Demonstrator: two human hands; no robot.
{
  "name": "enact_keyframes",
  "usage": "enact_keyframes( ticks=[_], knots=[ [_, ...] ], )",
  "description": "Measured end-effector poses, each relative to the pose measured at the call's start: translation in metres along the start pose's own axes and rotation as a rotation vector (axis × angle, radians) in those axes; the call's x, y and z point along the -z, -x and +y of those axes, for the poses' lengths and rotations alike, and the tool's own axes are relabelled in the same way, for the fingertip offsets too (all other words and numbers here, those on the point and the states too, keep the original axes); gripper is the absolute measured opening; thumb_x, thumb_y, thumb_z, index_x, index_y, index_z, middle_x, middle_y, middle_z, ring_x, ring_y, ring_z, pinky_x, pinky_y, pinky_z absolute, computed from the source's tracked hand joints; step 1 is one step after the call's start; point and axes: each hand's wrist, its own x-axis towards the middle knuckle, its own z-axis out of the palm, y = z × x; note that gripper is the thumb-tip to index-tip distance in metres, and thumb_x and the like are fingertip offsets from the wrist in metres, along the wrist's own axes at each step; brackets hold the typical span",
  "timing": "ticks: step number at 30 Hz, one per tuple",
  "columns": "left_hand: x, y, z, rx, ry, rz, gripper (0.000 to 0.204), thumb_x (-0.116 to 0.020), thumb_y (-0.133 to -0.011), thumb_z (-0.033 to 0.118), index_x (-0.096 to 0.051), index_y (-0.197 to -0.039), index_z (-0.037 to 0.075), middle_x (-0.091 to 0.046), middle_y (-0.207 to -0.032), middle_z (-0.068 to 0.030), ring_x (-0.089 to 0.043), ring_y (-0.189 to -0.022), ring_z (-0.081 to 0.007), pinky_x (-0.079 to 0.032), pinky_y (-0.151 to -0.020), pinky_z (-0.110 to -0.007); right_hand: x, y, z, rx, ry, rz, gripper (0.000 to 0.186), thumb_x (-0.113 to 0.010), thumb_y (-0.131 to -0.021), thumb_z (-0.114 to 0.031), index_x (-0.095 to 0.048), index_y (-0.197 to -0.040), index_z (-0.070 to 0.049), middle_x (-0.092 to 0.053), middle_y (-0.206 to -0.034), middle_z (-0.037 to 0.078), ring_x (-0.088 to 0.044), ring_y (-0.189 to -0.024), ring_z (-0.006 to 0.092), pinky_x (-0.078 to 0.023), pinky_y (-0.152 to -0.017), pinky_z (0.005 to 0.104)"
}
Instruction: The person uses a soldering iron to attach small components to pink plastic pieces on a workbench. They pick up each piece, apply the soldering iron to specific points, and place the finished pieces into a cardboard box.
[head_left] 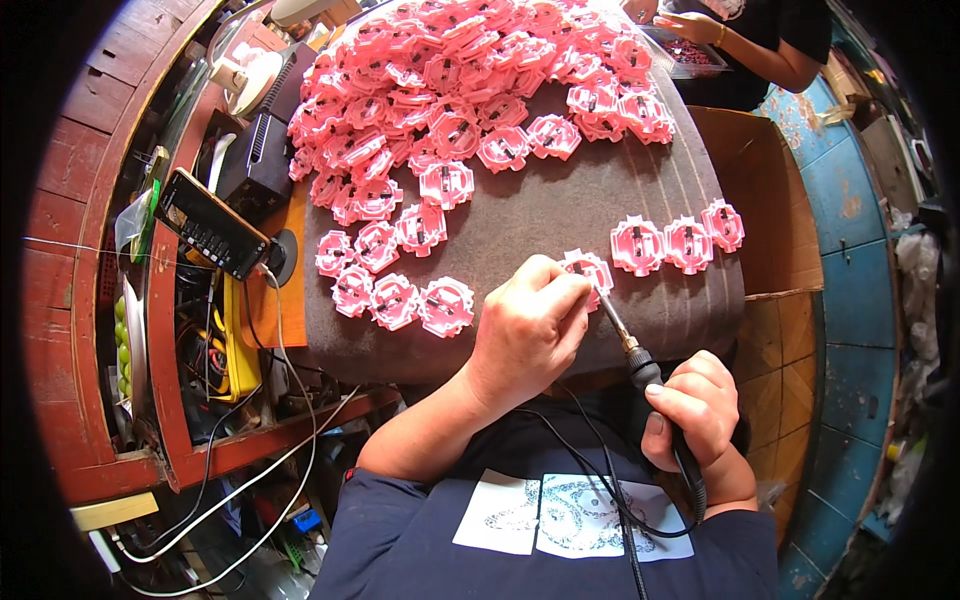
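Observation:
My right hand (695, 415) grips a soldering iron (642, 366) by its black handle. Its metal shaft slants up and left, the tip reaching the pink plastic part (592, 268) on the mat. Against the left side of that same part, my left hand (528, 325) is closed in a pinch; what lies between its fingertips is hidden. Three more pink parts stand in a row to the right, the closest being a pink part (637, 246) with a small dark piece in its middle. Left of my left hand lies another pink part (446, 306), among several set out in rows.
A big heap of pink parts (430, 90) covers the mat's far side. At left, a phone (212, 222) leans on a stand beside a black box (254, 165). The iron's cable (610, 470) hangs over my lap. Far right, another person's hand (690, 27) is over a clear tray (690, 58).

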Motion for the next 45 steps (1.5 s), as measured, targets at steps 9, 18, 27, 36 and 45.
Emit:
enact_keyframes(
  ticks=[9, 18, 27, 36, 45],
  knots=[
    [0.001, 0.001, 0.0, 0.015, 0.007, -0.006, 0.013, -0.077, -0.089, -0.003, -0.077, -0.1, 0.004, -0.068, -0.092, -0.0095, -0.066, -0.065, -0.0181, -0.052, -0.059, -0.031, 0.0, -0.011, -0.004, 0.012, 0.03, -0.035, 0.036, -0.072, -0.072, 0.001, -0.067, -0.107, -0.001, -0.056, -0.069, 0.004, -0.052, -0.055, 0.0234, -0.038, -0.053, 0.0372],
    [0.002, 0.0, 0.003, 0.011, -0.004, 0.008, 0.013, -0.078, -0.088, -0.002, -0.077, -0.1, 0.003, -0.067, -0.09, -0.0105, -0.066, -0.065, -0.0198, -0.052, -0.059, -0.032, 0.006, -0.002, -0.002, -0.028, -0.003, 0.025, 0.028, -0.07, -0.085, -0.004, -0.066, -0.112, -0.002, -0.059, -0.074, 0.006, -0.055, -0.059, 0.0238, -0.043, -0.056, 0.0376],
    [0.001, 0.0, 0.001, 0.015, 0.0, 0.0, 0.014, -0.078, -0.088, -0.003, -0.077, -0.1, 0.003, -0.067, -0.09, -0.0102, -0.066, -0.065, -0.0193, -0.052, -0.059, -0.032, 0.003, 0.003, 0.001, -0.044, 0.005, 0.082, 0.024, -0.073, -0.094, -0.011, -0.065, -0.115, -0.001, -0.061, -0.08, 0.009, -0.057, -0.063, 0.025, -0.046, -0.058, 0.0378],
    [0.001, 0.0, 0.003, 0.013, 0.002, 0.006, 0.014, -0.078, -0.088, -0.003, -0.076, -0.1, 0.003, -0.067, -0.09, -0.0104, -0.066, -0.064, -0.0193, -0.053, -0.059, -0.032, -0.016, 0.001, 0.011, -0.048, -0.03, 0.188, 0.031, -0.072, -0.103, -0.009, -0.065, -0.132, 0.0, -0.073, -0.094, 0.017, -0.069, -0.078, 0.0272, -0.057, -0.068, 0.0384],
    [0.001, -0.001, 0.002, -0.001, -0.002, 0.01, 0.014, -0.079, -0.087, -0.003, -0.076, -0.099, 0.003, -0.068, -0.09, -0.0116, -0.069, -0.068, -0.0235, -0.055, -0.061, -0.034, -0.022, 0.005, 0.017, -0.065, -0.083, 0.143, 0.027, -0.07, -0.1, -0.002, -0.064, -0.126, -0.002, -0.072, -0.086, 0.009, -0.068, -0.07, 0.0239, -0.055, -0.067, 0.0381]
  ],
)
